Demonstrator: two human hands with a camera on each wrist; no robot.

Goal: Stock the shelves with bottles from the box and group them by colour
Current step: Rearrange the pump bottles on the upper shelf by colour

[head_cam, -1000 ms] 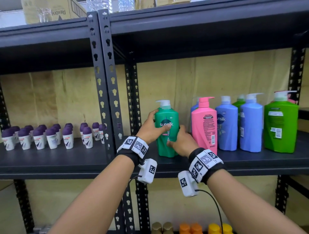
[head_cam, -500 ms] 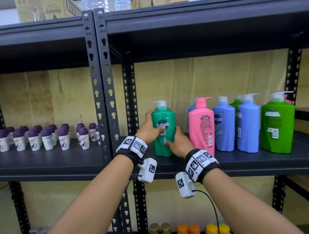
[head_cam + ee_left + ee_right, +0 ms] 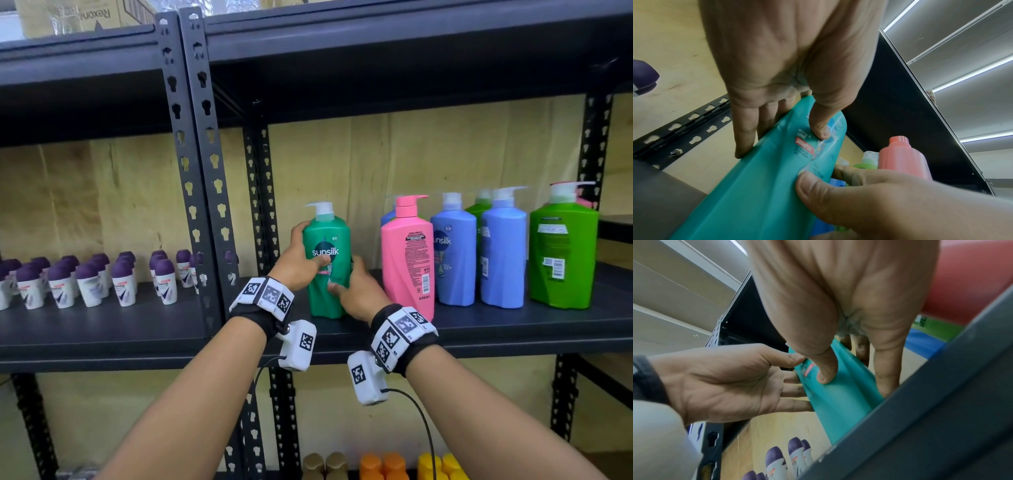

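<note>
A teal-green Sunsilk pump bottle (image 3: 330, 274) stands upright on the middle shelf (image 3: 479, 329), left of the other bottles. My left hand (image 3: 306, 253) grips its upper left side with the thumb on the front label. My right hand (image 3: 356, 291) grips its lower right side. In the left wrist view the left fingers (image 3: 744, 138) lie along the bottle (image 3: 756, 186). In the right wrist view the right thumb presses the front of the bottle (image 3: 844, 402). To the right stand a pink bottle (image 3: 407, 260), two blue bottles (image 3: 454, 257) and a green bottle (image 3: 561, 257).
Several purple-capped roll-on bottles (image 3: 89, 284) fill the left bay of the shelf. A slotted black upright (image 3: 202, 171) divides the two bays, close to my left hand. Tan, orange and yellow caps (image 3: 380, 462) show on the shelf below. A cardboard box (image 3: 85, 17) sits on top.
Both hands keep their hold on the teal-green bottle, which stays upright at the same spot on the shelf. Only my viewpoint has shifted a little.
</note>
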